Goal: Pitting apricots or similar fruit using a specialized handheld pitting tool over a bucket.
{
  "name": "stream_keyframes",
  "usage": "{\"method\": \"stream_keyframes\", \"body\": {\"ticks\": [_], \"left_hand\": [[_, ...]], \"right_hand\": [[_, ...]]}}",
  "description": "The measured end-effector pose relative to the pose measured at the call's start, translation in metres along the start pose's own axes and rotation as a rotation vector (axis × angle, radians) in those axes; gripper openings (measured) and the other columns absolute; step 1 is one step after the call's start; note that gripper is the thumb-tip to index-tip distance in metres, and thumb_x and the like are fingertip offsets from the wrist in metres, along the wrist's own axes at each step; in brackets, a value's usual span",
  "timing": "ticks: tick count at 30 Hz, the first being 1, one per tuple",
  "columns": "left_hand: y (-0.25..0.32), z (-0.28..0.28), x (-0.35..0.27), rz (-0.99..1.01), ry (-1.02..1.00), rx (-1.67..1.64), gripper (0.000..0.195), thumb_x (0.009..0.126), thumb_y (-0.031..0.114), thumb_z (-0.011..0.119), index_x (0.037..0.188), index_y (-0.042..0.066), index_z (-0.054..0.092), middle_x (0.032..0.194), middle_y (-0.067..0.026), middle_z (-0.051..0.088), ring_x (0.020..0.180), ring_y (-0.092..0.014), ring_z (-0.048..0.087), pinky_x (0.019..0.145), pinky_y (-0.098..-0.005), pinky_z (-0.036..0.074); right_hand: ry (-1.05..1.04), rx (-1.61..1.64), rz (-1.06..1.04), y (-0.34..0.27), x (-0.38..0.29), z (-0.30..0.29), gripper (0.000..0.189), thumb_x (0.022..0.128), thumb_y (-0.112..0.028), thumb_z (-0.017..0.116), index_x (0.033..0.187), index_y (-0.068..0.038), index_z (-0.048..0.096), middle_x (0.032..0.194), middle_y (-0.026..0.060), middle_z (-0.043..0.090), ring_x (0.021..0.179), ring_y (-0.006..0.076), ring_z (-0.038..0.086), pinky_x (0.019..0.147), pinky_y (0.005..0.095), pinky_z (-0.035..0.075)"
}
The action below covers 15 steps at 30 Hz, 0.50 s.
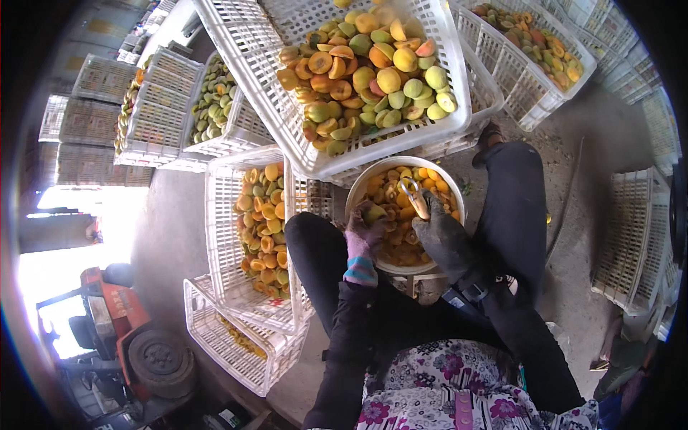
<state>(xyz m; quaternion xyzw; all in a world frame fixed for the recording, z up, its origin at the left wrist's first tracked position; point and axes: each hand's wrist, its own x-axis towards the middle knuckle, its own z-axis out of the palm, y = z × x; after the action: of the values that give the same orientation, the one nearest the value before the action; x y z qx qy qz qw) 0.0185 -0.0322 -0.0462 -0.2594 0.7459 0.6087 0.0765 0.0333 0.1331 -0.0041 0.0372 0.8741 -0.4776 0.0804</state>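
Note:
My left hand (361, 236), in a purple glove with a striped cuff, holds a greenish-yellow peach (374, 214) over the left side of a round white tub (352, 189). The fingers partly cover this fruit; I cannot tell whether it is whole or halved. In a dark glove, my right hand (439, 230) grips the wooden handle of a pitting tool (418, 203). Its looped metal end points up and away, apart from the held fruit. Orange peach pieces (398, 236) lie in the tub between my knees, some looking wet.
Beyond the tub, a tilted white plastic crate (306, 167) holds whole and halved peaches. Another crate (217, 236) with pitted halves stands at left, over a lower crate (226, 344). More filled crates (527, 80) surround me. An orange vehicle (126, 309) is at lower left.

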Motion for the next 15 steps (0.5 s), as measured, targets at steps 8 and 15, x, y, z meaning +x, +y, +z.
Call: {"method": "stream_keyframes", "body": {"ticks": [8,15], "left_hand": [[-0.039,0.005,0.018,0.134,-0.039,0.302,0.057,0.061,0.013,0.074,0.112,0.006,0.052,0.102,-0.0129,0.060,0.092,-0.022,0.058,0.080,-0.0312,0.048],[-0.062,-0.003,0.028,0.180,-0.107,0.495,0.056,0.060,0.019,0.075,0.111,0.010,0.055,0.099,-0.0152,0.060,0.095,-0.029,0.059,0.080,-0.0362,0.048]], "right_hand": [[0.133,-0.011,-0.156,0.013,0.001,-0.006,0.050,0.080,-0.018,0.057,0.124,-0.003,0.040,0.073,0.0213,0.059,0.067,0.0360,0.059,0.059,0.0426,0.047],[0.032,-0.052,-0.034,0.004,0.000,-0.016,0.045,0.080,-0.020,0.057,0.118,0.000,0.043,0.070,0.0218,0.058,0.065,0.0364,0.059,0.056,0.0436,0.046]]}}
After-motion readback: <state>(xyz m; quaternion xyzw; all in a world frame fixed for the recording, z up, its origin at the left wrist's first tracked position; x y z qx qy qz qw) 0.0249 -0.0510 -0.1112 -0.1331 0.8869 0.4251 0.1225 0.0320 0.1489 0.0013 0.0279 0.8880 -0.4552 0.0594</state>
